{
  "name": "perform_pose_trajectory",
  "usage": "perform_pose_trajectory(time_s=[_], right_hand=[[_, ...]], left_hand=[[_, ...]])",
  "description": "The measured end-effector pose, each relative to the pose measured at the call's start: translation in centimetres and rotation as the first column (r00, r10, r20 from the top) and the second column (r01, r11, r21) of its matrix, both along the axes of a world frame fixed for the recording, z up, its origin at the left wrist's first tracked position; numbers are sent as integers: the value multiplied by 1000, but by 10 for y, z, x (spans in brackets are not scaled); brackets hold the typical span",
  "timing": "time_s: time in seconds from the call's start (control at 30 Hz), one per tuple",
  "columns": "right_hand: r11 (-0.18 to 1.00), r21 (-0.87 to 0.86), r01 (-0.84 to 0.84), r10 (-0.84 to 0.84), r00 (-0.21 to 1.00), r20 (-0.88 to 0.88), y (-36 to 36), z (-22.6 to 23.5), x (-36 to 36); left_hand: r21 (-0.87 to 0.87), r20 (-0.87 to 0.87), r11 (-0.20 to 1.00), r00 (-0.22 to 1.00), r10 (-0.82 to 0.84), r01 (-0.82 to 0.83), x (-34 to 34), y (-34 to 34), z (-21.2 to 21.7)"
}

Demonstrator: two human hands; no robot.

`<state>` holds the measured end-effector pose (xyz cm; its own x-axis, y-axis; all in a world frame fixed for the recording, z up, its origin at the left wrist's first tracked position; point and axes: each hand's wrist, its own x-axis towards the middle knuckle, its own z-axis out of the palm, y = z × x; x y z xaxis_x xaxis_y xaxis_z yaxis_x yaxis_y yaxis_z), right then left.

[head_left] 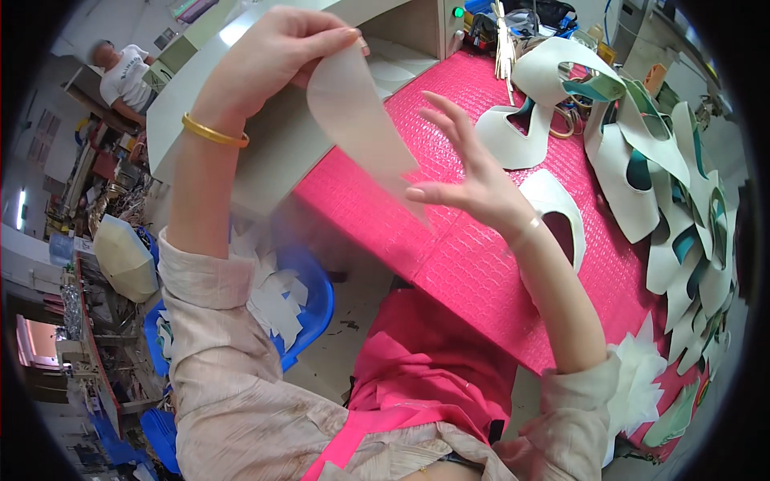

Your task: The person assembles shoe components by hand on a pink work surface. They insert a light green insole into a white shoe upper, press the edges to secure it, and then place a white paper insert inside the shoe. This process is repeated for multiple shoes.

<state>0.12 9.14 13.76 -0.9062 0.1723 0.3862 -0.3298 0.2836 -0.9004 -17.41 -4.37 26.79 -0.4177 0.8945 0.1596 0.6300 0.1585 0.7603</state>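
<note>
Between thumb and fingers, my left hand [301,48] pinches the upper end of a curved, thin, off-white sheet piece [353,120], which hangs down to the right; its lower end is blurred. My right hand [473,168] is raised over the pink table, fingers apart, close to that lower end but with nothing in its grasp. Below my right wrist lies a white cut-out shoe upper [553,200], partly covered by the forearm. Another white shoe upper [513,138] rests a little farther back.
Many white shoe uppers with green linings [642,176] overlap along the right of the pink table [481,264]. White pointed sheets [638,377] are stacked at its near right corner. A blue basin [321,309] with white scraps stands lower left. A person [124,80] is at the far left.
</note>
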Motion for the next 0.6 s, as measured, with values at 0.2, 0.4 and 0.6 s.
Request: perform_pose_trajectory(time_s=[0.2, 0.4, 0.6], right_hand=[[792, -554, -256, 309, 951, 1, -31, 10, 69], [621, -620, 480, -523, 842, 128, -39, 13, 212], [234, -655, 718, -853, 476, 217, -22, -10, 304]], left_hand=[[-172, 46, 971, 986, -161, 167, 62, 50, 18], [343, 605, 856, 606, -516, 386, 132, 124, -41], [-390, -602, 760, 481, -637, 520, 252, 97, -185]])
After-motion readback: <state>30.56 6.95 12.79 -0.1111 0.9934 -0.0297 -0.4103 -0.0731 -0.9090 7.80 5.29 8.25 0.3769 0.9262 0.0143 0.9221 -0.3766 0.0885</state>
